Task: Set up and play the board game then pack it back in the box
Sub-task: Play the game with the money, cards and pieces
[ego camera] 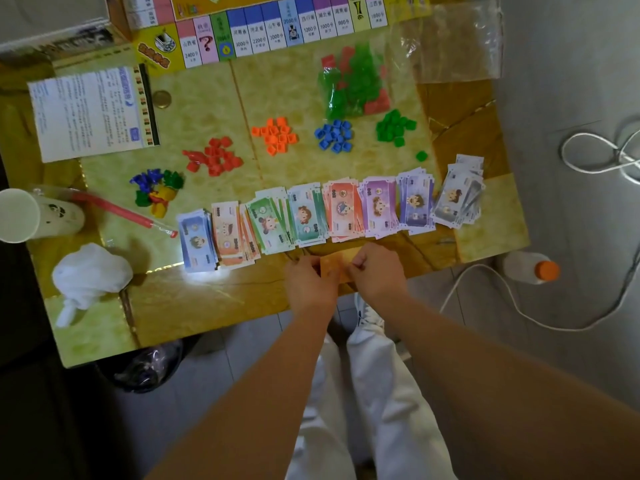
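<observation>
Head view, left to right.

- Far left of the fingers: paper cup point(17, 216) lying on its side, red straw point(117, 209) beside it, crumpled white bag point(90, 271) nearer the table point(207, 299) edge.
- Beyond and left of the fingers: rule sheet point(90, 112), a clump of mixed player tokens point(156, 192), then piles of red pieces point(216, 157), orange pieces point(277, 135), blue pieces point(334, 135) and green pieces point(394, 128).
- Game board point(263, 29) at the far edge, well beyond the fingers.
- Play money point(329, 213) in a row of stacks just beyond the fingertips. The row runs left to right; each note's long axis points away from the person.
- Left hand point(310, 282): fingers curled, pinching the left end of an orange card point(337, 268).
- Orange card: held between the two hands at the near table edge, just short of the money row. Long axis left to right, right end tipped slightly away. One card or several: cannot tell.
- Right hand point(375, 271): fingers curled, thumb and forefinger pinching the card's right end.
</observation>
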The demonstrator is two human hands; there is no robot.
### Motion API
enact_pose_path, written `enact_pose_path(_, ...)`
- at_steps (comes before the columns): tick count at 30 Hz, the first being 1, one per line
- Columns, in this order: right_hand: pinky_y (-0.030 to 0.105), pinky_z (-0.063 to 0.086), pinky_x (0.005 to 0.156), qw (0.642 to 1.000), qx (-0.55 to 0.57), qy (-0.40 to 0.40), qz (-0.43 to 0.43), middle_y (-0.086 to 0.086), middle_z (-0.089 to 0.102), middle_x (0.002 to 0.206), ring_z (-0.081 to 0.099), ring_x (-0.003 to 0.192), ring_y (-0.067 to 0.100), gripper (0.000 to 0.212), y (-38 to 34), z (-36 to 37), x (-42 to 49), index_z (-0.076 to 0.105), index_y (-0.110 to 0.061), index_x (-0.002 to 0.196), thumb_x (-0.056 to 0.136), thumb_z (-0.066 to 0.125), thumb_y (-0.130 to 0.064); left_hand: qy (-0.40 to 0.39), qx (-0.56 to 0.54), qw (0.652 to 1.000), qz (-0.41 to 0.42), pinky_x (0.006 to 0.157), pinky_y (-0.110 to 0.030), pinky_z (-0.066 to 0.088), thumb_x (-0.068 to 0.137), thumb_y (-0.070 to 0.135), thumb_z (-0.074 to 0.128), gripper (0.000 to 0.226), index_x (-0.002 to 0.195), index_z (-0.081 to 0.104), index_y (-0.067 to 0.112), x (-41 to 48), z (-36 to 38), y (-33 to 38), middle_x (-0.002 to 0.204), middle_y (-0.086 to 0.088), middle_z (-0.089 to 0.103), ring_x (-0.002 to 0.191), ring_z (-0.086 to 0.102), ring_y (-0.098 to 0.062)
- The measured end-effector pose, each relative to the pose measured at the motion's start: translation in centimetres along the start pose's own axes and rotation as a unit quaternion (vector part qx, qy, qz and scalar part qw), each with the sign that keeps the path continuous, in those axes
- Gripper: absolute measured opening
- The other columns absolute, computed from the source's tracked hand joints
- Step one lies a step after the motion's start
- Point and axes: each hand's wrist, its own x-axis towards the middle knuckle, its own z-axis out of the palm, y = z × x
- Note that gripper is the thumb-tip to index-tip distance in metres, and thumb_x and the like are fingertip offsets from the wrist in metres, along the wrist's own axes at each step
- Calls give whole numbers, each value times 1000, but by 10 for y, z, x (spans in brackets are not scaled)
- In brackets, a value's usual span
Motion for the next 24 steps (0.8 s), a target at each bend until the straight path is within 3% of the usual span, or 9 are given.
enact_pose_path(3, 23, 44, 55, 1000, 1, 4, -8, 0, 56, 66, 55, 63, 14, 19, 1, -1, 0, 55, -13, 73, 92, 60, -16, 30, -7, 999, 29, 73, -31, 50, 90, 21, 61, 9, 93, 53, 21, -1, 2, 4, 92, 1, 59, 82, 57, -16)
enact_pose_path(6, 26, 47, 55, 1000, 2, 0, -10, 1, 57, 65, 55, 61, 16, 21, 2, 0, 2, 58, -12, 71, 92, 61, -17, 10, -49, 999, -8, 67, -29, 49, 91, 20, 62, 18, 105, 51, 16, -2, 4, 8, 80, 6, 53, 77, 55, -14)
enact_pose_path(10, 23, 42, 57, 1000, 8, -12, -18, -1, 53, 66, 51, 61, 13, 21, 2, -3, 1, 55, -14, 73, 93, 58, -15, -36, -3, 999, -16, 71, -36, 53, 94, 19, 56, 12, 101, 63, 11, -1, 0, 10, 82, -1, 58, 78, 57, -19)
enact_pose_path(14, 21, 41, 59, 993, 96, -48, -51, -2, 55, 73, 52, 69, 13, 15, 3, -18, -5, 51, -17, 80, 91, 61, -19, -17, 42, 998, 38, 62, -25, 41, 97, 17, 51, 20, 114, 60, 10, -1, -12, 8, 91, -1, 55, 80, 51, -16)
enact_pose_path(16, 21, 40, 58, 988, 132, -39, -68, -3, 52, 72, 50, 68, 12, 12, 2, -26, -11, 49, -17, 90, 89, 61, -18, -27, 4, 999, 47, 65, -27, 39, 96, 13, 50, 20, 113, 57, 6, -2, -18, 7, 92, -4, 56, 77, 49, -16)
enact_pose_path(20, 25, 45, 65, 965, 246, 5, -92, -6, 46, 77, 48, 69, 8, 28, -12, -45, -22, 41, -21, 104, 87, 62, -14, -80, -103, 991, 31, 72, -33, 49, 98, 12, 46, 18, 115, 49, 7, -8, -31, 13, 97, -10, 57, 77, 53, -15)
enact_pose_path(22, 27, 46, 68, 969, 217, -37, -113, -6, 49, 82, 48, 71, 8, 21, -22, -56, -25, 41, -21, 108, 93, 55, -18, -93, -156, 983, 16, 72, -37, 50, 99, 12, 44, 15, 114, 44, 8, -11, -37, 19, 93, -10, 55, 77, 54, -18)
enact_pose_path(24, 27, 42, 62, 969, 185, -110, -117, 0, 51, 83, 47, 68, 11, 16, -34, -66, -25, 40, -21, 113, 98, 44, -18, -112, -182, 977, 10, 67, -36, 52, 98, 11, 45, 21, 118, 39, 7, -13, -42, 30, 87, -9, 55, 73, 56, -20)
